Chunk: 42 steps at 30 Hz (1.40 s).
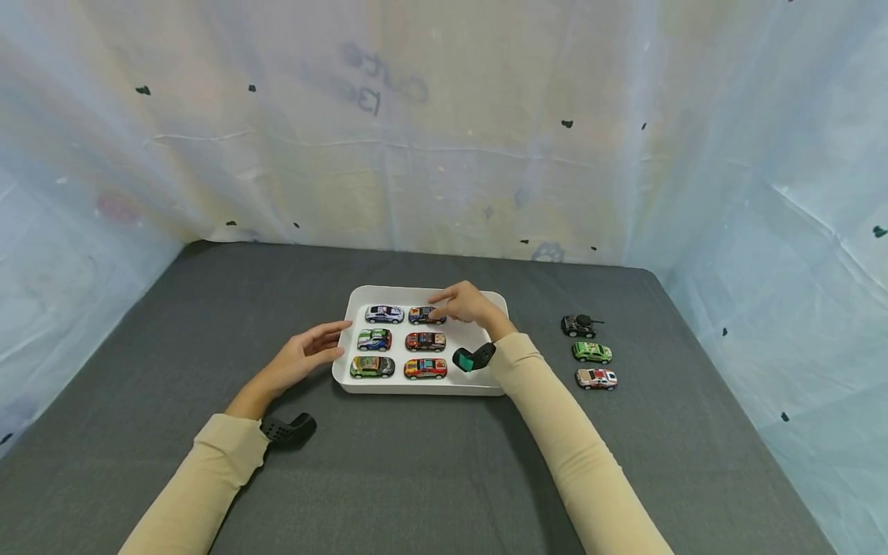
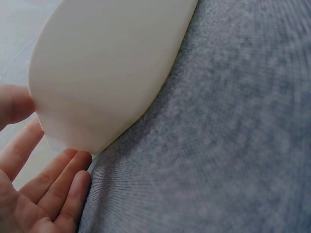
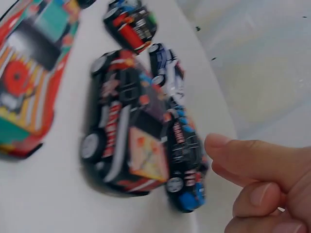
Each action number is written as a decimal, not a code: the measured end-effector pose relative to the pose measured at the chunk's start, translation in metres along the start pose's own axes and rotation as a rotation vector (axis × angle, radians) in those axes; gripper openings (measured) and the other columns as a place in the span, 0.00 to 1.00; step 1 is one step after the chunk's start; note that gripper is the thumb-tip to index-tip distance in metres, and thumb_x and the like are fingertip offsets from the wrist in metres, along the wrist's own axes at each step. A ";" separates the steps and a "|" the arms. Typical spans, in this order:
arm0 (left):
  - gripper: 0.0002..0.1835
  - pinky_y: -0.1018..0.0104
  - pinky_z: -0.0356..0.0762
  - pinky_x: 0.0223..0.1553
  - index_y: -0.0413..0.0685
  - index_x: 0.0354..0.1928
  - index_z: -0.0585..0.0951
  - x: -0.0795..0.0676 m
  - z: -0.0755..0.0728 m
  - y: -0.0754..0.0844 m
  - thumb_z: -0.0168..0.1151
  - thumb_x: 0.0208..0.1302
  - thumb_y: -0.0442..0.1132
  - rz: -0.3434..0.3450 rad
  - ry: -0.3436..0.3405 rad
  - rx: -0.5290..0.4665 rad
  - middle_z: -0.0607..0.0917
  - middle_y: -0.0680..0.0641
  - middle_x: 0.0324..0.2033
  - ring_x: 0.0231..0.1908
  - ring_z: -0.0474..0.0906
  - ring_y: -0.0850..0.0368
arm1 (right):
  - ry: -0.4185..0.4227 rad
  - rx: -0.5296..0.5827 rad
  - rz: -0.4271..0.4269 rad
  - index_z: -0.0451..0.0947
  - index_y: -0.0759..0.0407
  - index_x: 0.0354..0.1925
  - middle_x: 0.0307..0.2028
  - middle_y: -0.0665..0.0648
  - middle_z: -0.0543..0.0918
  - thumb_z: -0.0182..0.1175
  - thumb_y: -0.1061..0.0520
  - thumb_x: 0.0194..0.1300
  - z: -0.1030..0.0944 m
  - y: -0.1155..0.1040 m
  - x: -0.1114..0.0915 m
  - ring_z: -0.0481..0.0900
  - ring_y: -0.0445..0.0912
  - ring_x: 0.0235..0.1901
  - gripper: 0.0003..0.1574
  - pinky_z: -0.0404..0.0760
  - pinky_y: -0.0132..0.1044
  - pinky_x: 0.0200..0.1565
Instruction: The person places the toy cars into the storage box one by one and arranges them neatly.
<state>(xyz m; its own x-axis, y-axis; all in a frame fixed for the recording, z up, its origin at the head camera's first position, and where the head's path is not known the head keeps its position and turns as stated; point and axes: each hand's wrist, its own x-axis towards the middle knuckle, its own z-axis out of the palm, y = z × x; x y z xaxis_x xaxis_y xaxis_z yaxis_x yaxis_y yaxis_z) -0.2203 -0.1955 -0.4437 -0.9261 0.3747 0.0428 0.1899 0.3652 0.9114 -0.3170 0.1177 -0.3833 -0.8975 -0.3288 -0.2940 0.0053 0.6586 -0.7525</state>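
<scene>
A white tray (image 1: 461,387) holds several toy cars in two columns. My right hand (image 1: 466,303) reaches over its far right part, fingertips right at a dark toy car with blue and orange markings (image 1: 420,314). In the right wrist view, that dark car (image 3: 183,150) stands beside a black-and-red toy car (image 3: 129,126), and the fingertips (image 3: 218,141) overlap its edge. At the tray's left side, my left hand (image 1: 305,354) touches the rim with extended fingers; the left wrist view shows the fingertips (image 2: 80,158) against the tray's outer wall (image 2: 107,73).
Right of the tray, on the grey cloth-covered table (image 1: 388,470), stand a black toy vehicle with a gun barrel (image 1: 578,326), a green toy car (image 1: 592,352) and a white-and-red toy car (image 1: 597,378). A pale sheet (image 1: 451,185) hangs behind and at both sides.
</scene>
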 end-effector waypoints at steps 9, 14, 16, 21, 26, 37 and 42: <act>0.30 0.87 0.66 0.52 0.46 0.71 0.63 0.001 0.000 0.001 0.56 0.70 0.44 -0.005 0.003 -0.003 0.66 0.35 0.69 0.67 0.64 0.38 | 0.031 -0.009 -0.023 0.81 0.53 0.55 0.10 0.48 0.64 0.64 0.54 0.64 -0.013 -0.009 -0.017 0.53 0.41 0.12 0.21 0.58 0.33 0.20; 0.30 0.87 0.67 0.52 0.47 0.71 0.64 0.000 -0.001 0.002 0.56 0.70 0.44 -0.002 0.006 0.007 0.67 0.36 0.69 0.65 0.69 0.49 | 0.050 -0.001 -0.075 0.80 0.57 0.56 0.11 0.50 0.68 0.64 0.53 0.64 -0.023 -0.003 -0.032 0.55 0.41 0.12 0.23 0.59 0.33 0.20; 0.30 0.86 0.68 0.52 0.46 0.71 0.64 0.000 -0.001 0.001 0.56 0.70 0.43 0.007 0.006 0.002 0.67 0.35 0.69 0.61 0.71 0.61 | 0.056 0.021 -0.101 0.79 0.58 0.57 0.11 0.49 0.68 0.63 0.53 0.64 -0.027 0.002 -0.038 0.55 0.40 0.11 0.23 0.59 0.33 0.20; 0.30 0.86 0.69 0.52 0.46 0.71 0.64 -0.001 -0.002 0.000 0.57 0.70 0.42 0.021 0.000 -0.019 0.67 0.34 0.68 0.53 0.69 0.81 | 0.068 0.053 -0.153 0.78 0.61 0.58 0.10 0.45 0.67 0.62 0.53 0.65 -0.037 0.013 -0.057 0.56 0.40 0.11 0.25 0.60 0.32 0.20; 0.30 0.86 0.68 0.52 0.47 0.71 0.63 -0.001 -0.002 -0.002 0.57 0.70 0.44 0.010 0.001 -0.015 0.67 0.34 0.69 0.52 0.68 0.83 | 0.107 0.061 -0.184 0.78 0.64 0.57 0.11 0.44 0.67 0.62 0.54 0.65 -0.047 0.026 -0.076 0.56 0.38 0.11 0.24 0.61 0.31 0.21; 0.30 0.87 0.68 0.52 0.47 0.71 0.64 -0.001 -0.003 -0.002 0.56 0.70 0.43 0.016 0.008 -0.002 0.68 0.34 0.68 0.52 0.68 0.84 | 0.166 0.032 -0.245 0.78 0.65 0.55 0.12 0.44 0.68 0.61 0.56 0.66 -0.070 0.053 -0.113 0.58 0.36 0.12 0.22 0.62 0.31 0.20; 0.30 0.87 0.68 0.52 0.47 0.71 0.64 -0.001 -0.002 -0.001 0.56 0.70 0.44 0.010 0.009 0.000 0.67 0.35 0.68 0.52 0.68 0.85 | 0.175 0.033 -0.263 0.79 0.64 0.54 0.11 0.43 0.66 0.61 0.56 0.67 -0.077 0.068 -0.127 0.56 0.36 0.11 0.20 0.60 0.32 0.18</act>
<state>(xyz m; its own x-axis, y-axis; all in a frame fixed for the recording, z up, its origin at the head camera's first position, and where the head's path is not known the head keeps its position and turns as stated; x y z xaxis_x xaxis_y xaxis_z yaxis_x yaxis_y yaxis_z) -0.2207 -0.1981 -0.4439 -0.9270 0.3708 0.0560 0.1995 0.3611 0.9110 -0.2368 0.2561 -0.3517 -0.9323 -0.3612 0.0169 -0.2252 0.5434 -0.8087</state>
